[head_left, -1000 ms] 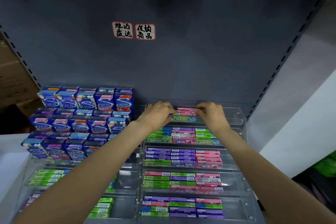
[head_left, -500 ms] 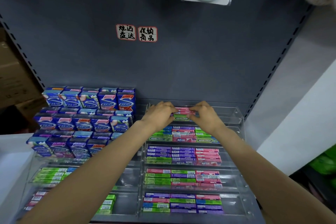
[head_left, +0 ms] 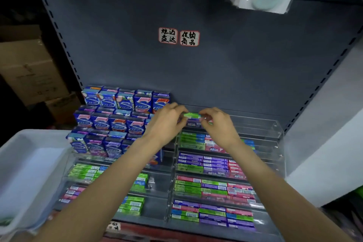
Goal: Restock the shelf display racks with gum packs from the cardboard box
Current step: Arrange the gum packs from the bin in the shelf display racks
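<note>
Green, slim foil gum pack [head_left: 191,115] is pinched at its ends by the left hand [head_left: 167,122] and right hand [head_left: 218,124], fingertips curled, over the top tier of the clear acrylic tiered rack [head_left: 275,129]. Lower tiers look full; the top stays mostly bare. Earlier, pink packs sat between the hands.

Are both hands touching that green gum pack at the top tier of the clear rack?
Touching. The head view shows the left hand pinching one end of the green gum pack and the right hand pinching the other, with no gap visible.
</note>
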### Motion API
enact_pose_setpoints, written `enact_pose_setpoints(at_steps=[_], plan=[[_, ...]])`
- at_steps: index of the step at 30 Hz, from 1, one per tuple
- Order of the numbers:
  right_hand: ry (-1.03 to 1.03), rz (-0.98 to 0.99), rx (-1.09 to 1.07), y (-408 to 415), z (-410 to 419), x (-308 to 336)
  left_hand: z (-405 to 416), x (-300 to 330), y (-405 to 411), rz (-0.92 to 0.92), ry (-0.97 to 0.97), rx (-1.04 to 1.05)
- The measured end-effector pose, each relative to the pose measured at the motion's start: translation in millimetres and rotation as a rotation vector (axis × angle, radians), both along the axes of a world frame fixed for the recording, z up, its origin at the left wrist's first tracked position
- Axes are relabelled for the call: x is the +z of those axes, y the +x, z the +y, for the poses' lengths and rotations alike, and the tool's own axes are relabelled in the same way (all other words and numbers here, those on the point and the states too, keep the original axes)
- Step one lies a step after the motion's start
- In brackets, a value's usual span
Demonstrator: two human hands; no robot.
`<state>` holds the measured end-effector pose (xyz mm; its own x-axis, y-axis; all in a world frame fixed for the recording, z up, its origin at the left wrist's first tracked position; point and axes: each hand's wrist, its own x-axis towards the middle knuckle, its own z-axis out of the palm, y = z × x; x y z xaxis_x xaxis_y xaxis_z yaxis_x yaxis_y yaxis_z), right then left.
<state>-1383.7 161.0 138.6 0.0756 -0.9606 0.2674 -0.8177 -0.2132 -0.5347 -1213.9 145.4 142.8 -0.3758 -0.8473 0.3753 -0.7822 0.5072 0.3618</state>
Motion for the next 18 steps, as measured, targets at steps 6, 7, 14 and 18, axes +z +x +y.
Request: enact_pose_setpoints(at_steps=[6,7,14,18], plan=[[0.055,-0.09,0.18,109.8,14.7,-1.9,32.2,-9.3,112.4,0.188,0.037,0.15],[0.065,-0.09,0.22,133.3,17.4,-4.9,36.5,-13.7,134.6,0.198,0.041,0.182],[0.201,-0.022,0.41,318.4,31.1,-40.5,64.3,-62.1,317.1,0.114,0.247,0.406],[0.3,0.045,0.432,414.8,35.2,-76.2,73.1,-108.6,424.0,0.065,0.398,0.421]])
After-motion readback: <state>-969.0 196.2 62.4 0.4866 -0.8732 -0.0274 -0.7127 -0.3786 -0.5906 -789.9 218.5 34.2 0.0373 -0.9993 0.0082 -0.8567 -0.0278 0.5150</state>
